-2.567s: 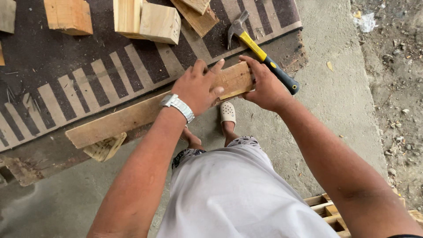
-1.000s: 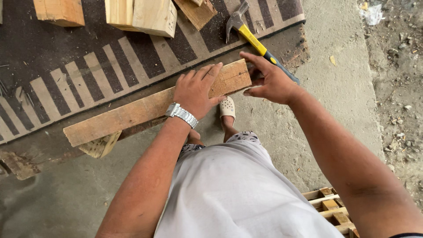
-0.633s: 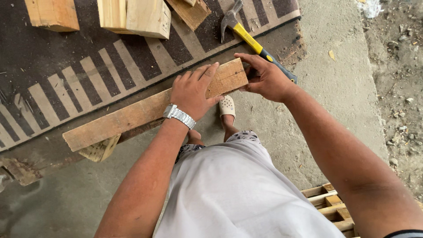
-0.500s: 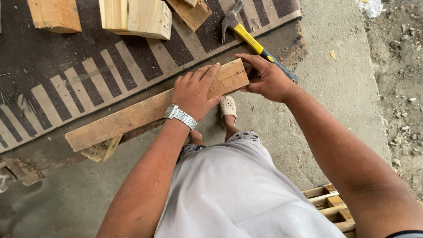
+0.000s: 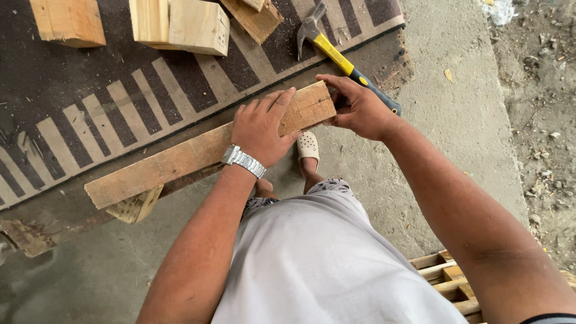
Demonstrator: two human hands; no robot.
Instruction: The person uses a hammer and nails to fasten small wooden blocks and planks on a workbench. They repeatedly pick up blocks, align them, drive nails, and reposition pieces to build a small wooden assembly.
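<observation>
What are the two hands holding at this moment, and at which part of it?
Both hold the wooden plank. The left hand lies flat on its top face near the right end; the right hand grips that end.

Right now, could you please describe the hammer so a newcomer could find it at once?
Start at the striped mat along the top. Near its right end, just beyond the plank and the right hand, lies the hammer. It is the only tool among bare wood: steel claw head, yellow shaft, black grip.
</observation>
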